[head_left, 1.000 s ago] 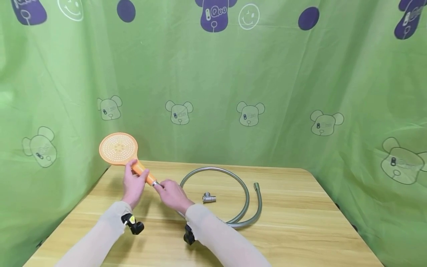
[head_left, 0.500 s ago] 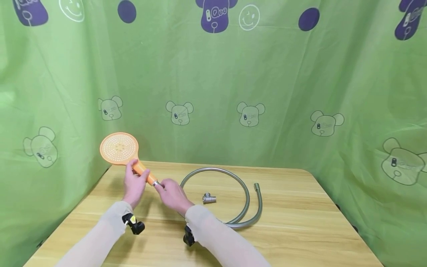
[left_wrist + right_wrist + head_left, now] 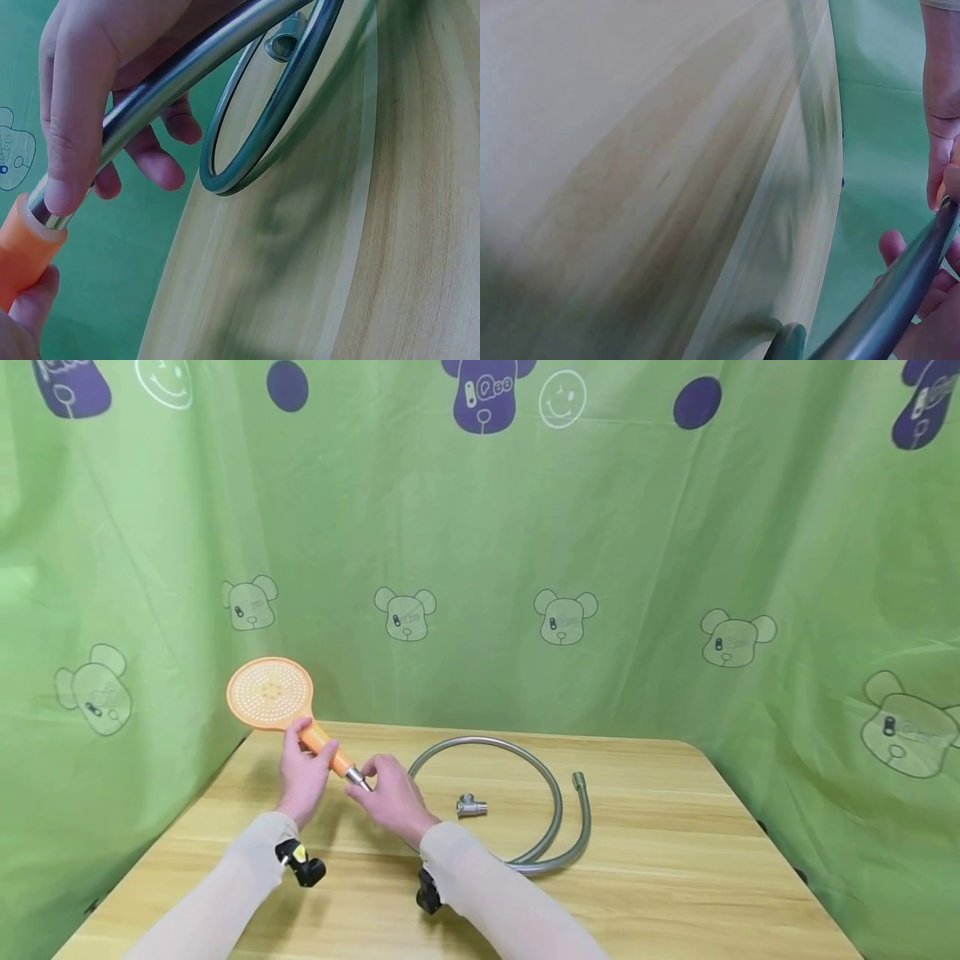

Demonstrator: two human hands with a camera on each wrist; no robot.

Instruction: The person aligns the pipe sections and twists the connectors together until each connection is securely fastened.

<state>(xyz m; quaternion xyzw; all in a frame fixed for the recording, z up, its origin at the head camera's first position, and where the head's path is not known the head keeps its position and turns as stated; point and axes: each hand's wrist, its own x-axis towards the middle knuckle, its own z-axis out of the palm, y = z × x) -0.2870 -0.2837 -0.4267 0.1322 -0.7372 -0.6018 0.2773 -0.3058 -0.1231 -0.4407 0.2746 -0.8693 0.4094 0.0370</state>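
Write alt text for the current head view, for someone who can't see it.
A person's left hand holds an orange shower head by its handle while the right hand grips the hose where it meets the handle. The hose curves around a small metal fitting on a wooden table, before a green patterned curtain.

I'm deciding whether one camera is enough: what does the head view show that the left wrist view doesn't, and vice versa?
Head view only: the shower head's round face and black wrist cameras.

Left wrist view only: the length of hose passing through the right hand.

Both: the left hand, orange handle, table and green curtain.
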